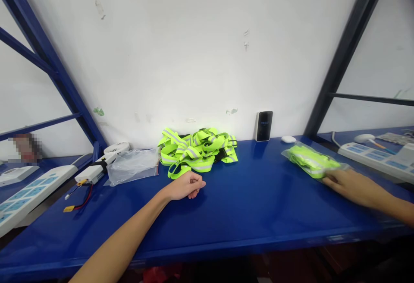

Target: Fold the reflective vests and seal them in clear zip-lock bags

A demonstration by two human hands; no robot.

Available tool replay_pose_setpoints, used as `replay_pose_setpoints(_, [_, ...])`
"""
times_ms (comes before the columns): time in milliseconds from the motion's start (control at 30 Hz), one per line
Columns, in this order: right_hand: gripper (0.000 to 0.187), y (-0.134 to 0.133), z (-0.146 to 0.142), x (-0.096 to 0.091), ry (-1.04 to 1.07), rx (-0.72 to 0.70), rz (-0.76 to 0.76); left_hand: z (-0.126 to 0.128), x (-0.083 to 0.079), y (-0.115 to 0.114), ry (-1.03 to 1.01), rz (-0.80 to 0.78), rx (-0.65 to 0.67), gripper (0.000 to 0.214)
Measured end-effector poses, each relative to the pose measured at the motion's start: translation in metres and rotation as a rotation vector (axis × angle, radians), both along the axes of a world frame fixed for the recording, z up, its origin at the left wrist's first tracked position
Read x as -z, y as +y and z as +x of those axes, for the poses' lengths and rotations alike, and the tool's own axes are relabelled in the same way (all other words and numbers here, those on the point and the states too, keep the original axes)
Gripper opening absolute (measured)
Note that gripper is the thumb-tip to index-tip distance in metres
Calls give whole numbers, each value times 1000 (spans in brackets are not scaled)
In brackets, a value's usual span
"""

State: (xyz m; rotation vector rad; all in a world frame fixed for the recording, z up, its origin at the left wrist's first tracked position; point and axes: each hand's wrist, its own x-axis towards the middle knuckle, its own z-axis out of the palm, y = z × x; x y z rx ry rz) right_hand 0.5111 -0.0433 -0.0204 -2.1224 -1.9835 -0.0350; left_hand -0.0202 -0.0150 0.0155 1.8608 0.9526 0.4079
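Note:
A tangled pile of neon-yellow reflective straps (197, 150) lies at the back middle of the blue table (252, 201). My left hand (187, 185) rests on the table just in front of the pile, curled into a loose fist with nothing visible in it. To the right lies a clear plastic bag holding folded neon-yellow straps (312, 161). My right hand (347, 184) lies on the near end of that bag, fingers flat against it. An empty clear zip bag (133, 166) sits left of the pile.
A dark phone (264, 126) leans on the white wall, a small white puck (288, 139) beside it. White power strips lie at far left (32, 188) and far right (375, 158). A small white fan (114, 149) and battery pack with red wire (89, 174) sit left.

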Motion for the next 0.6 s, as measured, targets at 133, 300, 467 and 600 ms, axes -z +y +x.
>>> replay_pose_setpoints(133, [30,11,-22,-24,-111,109,-189,2,3,-6,58,108,-23,41])
replay_pose_setpoints(300, [54,18,-90,-85,-199,190,-28,14,12,-17,149,823,-18,35])
replay_pose_setpoints(467, [36,32,-216,-98,-123,-355,57,4,3,-11,151,1351,-157,15])
replay_pose_setpoints(600, [35,49,-299,-49,-97,-672,322,-21,-6,0,238,1427,-396,43])
